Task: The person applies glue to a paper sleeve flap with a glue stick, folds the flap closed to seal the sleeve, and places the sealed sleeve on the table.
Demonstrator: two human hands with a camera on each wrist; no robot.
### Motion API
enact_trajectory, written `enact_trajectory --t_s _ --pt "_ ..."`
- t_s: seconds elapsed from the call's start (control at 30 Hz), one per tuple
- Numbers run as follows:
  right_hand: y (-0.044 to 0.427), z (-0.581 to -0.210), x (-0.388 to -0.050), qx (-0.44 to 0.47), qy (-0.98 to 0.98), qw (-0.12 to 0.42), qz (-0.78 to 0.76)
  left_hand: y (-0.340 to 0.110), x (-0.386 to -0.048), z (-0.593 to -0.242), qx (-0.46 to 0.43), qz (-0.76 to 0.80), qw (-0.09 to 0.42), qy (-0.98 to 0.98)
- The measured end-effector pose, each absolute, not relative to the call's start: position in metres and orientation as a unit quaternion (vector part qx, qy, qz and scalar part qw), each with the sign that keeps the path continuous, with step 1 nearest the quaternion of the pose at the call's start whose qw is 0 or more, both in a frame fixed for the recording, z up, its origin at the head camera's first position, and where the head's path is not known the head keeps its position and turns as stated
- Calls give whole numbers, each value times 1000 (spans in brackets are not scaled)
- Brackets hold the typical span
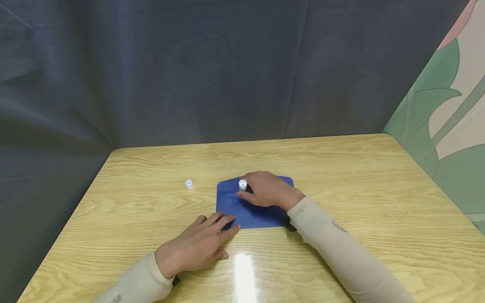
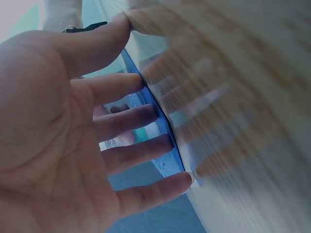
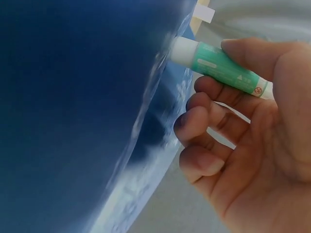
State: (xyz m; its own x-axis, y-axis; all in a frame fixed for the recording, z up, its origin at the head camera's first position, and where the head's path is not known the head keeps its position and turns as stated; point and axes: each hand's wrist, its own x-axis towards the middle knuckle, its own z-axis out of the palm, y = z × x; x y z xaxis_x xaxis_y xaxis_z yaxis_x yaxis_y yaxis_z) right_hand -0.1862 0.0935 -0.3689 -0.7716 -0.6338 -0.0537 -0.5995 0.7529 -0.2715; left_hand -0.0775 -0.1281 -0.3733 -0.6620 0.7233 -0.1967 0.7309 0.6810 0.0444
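Note:
A blue envelope-shaped sheet (image 1: 250,216) lies flat on the table, its angled top edge pointing away from me. My right hand (image 1: 269,189) pinches a glue stick (image 3: 226,70) with a green label between thumb and index finger. The stick's white end touches the blue surface, where shiny, wet-looking streaks show in the right wrist view. The other fingers of that hand are curled loosely. My left hand (image 1: 198,244) rests with spread, nearly straight fingers on the sheet's lower left corner and the table beside it. A small white cap (image 1: 189,184) stands left of the sheet.
The light wooden table (image 1: 341,176) extends on all sides of the sheet. A dark cloth (image 1: 212,75) hangs behind it and along the left. At the right is a wall with a painted leaf pattern (image 1: 466,176).

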Motion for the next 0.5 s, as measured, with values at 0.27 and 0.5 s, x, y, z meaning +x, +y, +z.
enact_trajectory --t_s 0.27,0.5 --pt "121 -368 -182 -314 940 71 -111 -127 -76 -373 397 -16 104 912" --pt "145 -371 -181 -312 940 60 -121 -128 -76 -373 398 -16 105 911"
